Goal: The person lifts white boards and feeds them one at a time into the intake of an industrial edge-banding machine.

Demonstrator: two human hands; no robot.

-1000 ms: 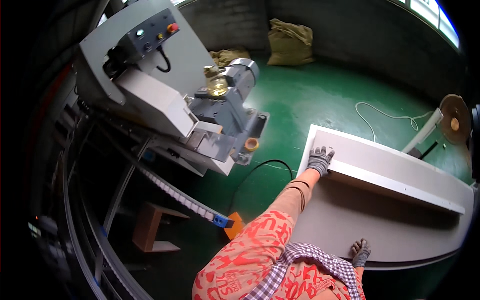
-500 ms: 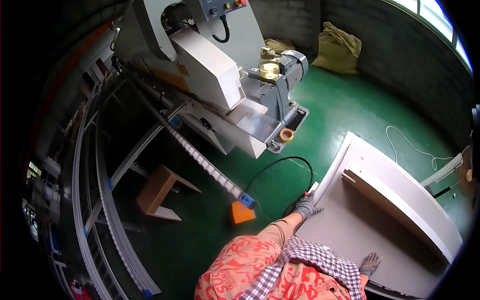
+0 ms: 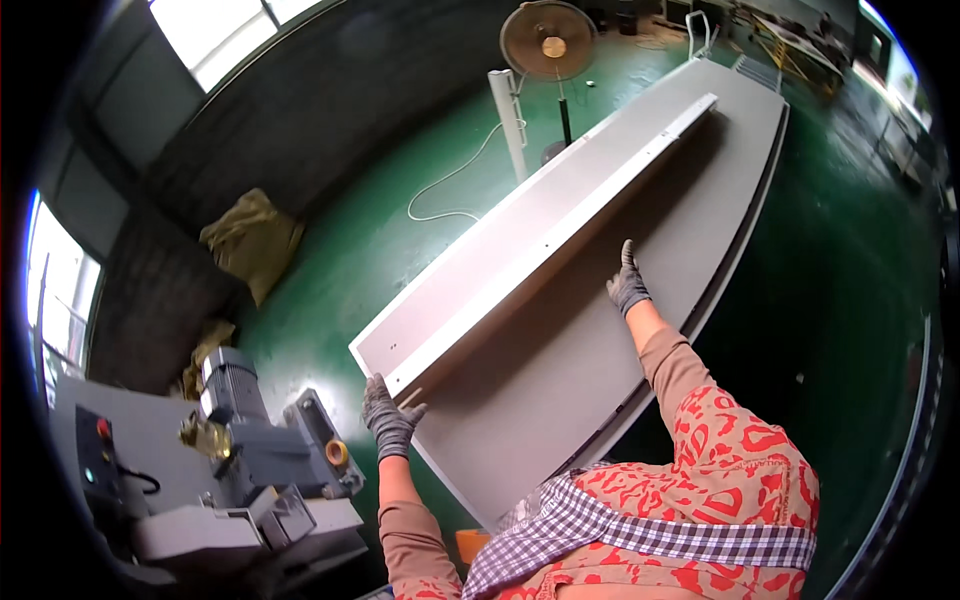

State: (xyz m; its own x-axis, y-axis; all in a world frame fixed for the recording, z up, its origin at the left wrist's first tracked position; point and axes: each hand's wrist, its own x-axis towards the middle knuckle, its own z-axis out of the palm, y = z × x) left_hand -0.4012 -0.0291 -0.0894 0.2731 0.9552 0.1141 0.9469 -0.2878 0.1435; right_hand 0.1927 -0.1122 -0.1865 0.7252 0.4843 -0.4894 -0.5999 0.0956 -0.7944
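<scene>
A long white board with a raised lip (image 3: 500, 285) lies lengthwise over a wide grey panel (image 3: 560, 405). My left hand (image 3: 392, 420), in a grey glove, is at the board's near end, with thumb and fingers spread around its corner; whether they press on it cannot be told. My right hand (image 3: 627, 285), also gloved, is over the grey panel near its right side, thumb extended and fingers apart. Nothing is held in it. A dark gap runs along the panel's right edge, above another layer.
A grey machine with a motor (image 3: 235, 385) stands at the lower left, an orange tape roll (image 3: 336, 453) on it. Beyond the board are a round fan (image 3: 548, 42), a white post (image 3: 508, 125) and a loose cable. A sack (image 3: 252, 240) leans by the wall.
My view has swung to the right, bringing the whole board into sight. My left hand has gone from the panel's edge to the board's end; my right hand has reached farther forward along the panel.
</scene>
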